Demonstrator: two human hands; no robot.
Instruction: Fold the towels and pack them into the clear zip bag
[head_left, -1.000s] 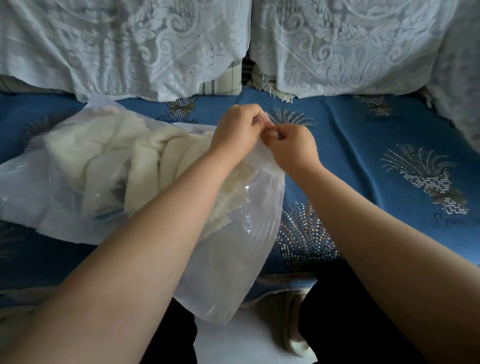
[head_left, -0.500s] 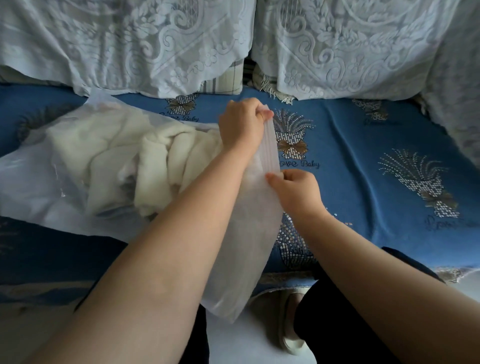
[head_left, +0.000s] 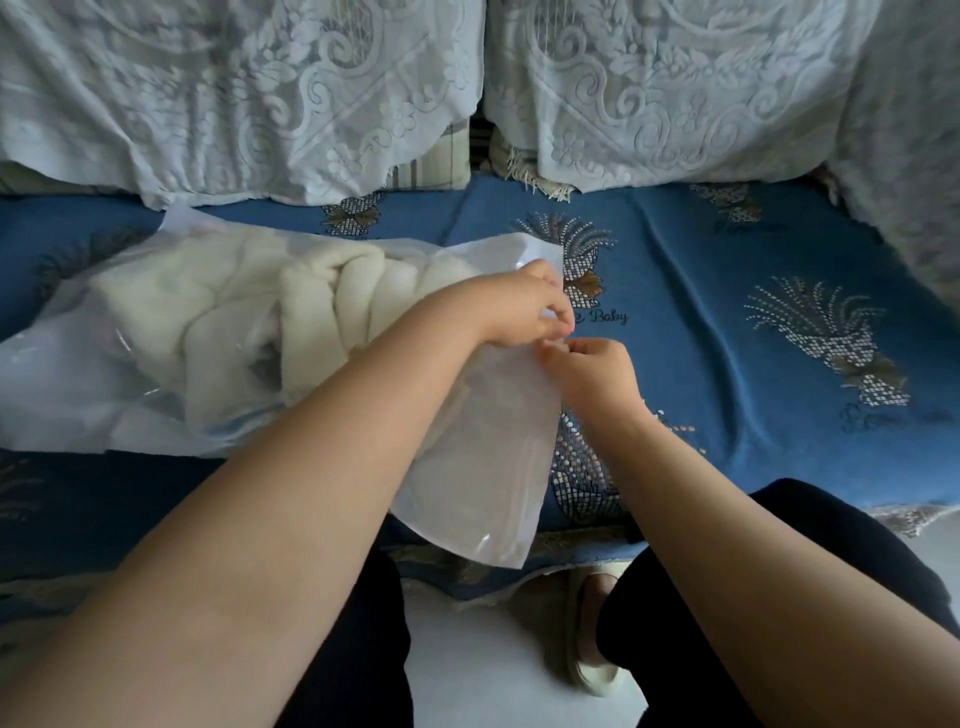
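From the head camera, the clear zip bag (head_left: 470, 452) lies on the blue sofa cover (head_left: 727, 322), its body reaching away to the left and its open mouth edge at the right, running from far to near. Cream towels (head_left: 291, 322) are already inside, bunched toward the left and middle. The left hand (head_left: 524, 312) is closed in a pinch on the mouth edge, roughly midway along it. The right hand (head_left: 592, 374) is just beside it on the near side, fingertips almost touching the left's, also pinched shut on the same edge. Sealing looks like the step in hand, and the stretch of edge nearer the person lies below the right hand, so that hand is better placed to run along it. Lace covers (head_left: 260, 93) hang behind.
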